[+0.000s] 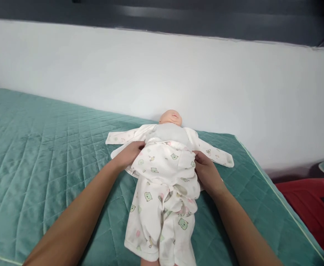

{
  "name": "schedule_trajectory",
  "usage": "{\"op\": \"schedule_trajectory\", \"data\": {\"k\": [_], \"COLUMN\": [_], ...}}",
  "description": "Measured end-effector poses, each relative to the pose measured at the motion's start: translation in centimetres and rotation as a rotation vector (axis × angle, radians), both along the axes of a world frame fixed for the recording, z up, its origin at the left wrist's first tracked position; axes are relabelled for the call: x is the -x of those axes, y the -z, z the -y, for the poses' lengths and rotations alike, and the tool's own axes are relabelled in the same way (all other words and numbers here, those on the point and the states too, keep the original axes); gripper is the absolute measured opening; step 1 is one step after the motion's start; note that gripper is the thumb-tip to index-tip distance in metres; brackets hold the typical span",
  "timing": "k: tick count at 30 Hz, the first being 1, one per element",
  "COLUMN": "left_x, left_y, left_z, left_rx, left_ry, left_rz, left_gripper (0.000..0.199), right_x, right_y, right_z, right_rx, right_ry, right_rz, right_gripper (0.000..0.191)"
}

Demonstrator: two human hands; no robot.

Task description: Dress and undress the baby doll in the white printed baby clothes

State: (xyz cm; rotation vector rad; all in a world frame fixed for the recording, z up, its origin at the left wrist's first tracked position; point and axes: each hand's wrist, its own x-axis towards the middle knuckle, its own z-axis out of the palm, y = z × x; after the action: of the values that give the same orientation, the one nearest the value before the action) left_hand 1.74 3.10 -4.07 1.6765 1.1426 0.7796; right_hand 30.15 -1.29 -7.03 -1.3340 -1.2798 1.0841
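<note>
A baby doll lies on its back, its head against the wall and its feet toward me. White pants printed with green bears cover its legs and belly. Under its outspread arms a matching white jacket lies open, with a pale grey torso showing between its halves. My left hand pinches the waistband of the pants at one side. At the other side my right hand grips the same waistband, its fingertips partly hidden by the cloth.
A green quilted cover spreads under the doll, with a pale-piped edge at the right. Behind stands a white wall below a dark overhang. A red bag-like object sits beyond the right edge.
</note>
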Motion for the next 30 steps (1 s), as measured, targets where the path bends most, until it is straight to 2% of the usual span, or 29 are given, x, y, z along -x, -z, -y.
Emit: {"op": "schedule_trajectory", "data": {"k": [5,10,17,26,28,30], "left_x": [0.5,-0.2,-1.0,-1.5,-1.5,-1.5], "left_y": [1.1,1.5,0.5,0.8,0.8,0.9], "left_z": [-0.4,-0.7,-1.0,-1.4,-1.5,-1.7], "left_rx": [-0.029,-0.056,-0.016,0.255,0.24,0.132], "left_ry": [-0.08,-0.2,-0.214,-0.211,-0.223,-0.256], "left_rz": [0.157,0.277,0.258,0.501,0.492,0.412], "left_gripper": [0.031,0.02,0.014,0.006,0.005,0.004], "right_x": [0.1,0.1,0.1,0.4,0.4,0.5], "right_y": [0.1,0.4,0.7,0.2,0.1,0.1], "right_z": [-0.1,-0.2,-0.3,0.0,0.1,0.1], "right_rx": [-0.003,-0.009,-0.017,-0.031,-0.041,-0.044], "right_ry": [0.026,0.046,0.103,0.12,0.123,0.126], "right_rz": [0.058,0.083,0.154,0.22,0.233,0.238], "right_gripper": [0.022,0.02,0.017,0.026,0.026,0.026]}}
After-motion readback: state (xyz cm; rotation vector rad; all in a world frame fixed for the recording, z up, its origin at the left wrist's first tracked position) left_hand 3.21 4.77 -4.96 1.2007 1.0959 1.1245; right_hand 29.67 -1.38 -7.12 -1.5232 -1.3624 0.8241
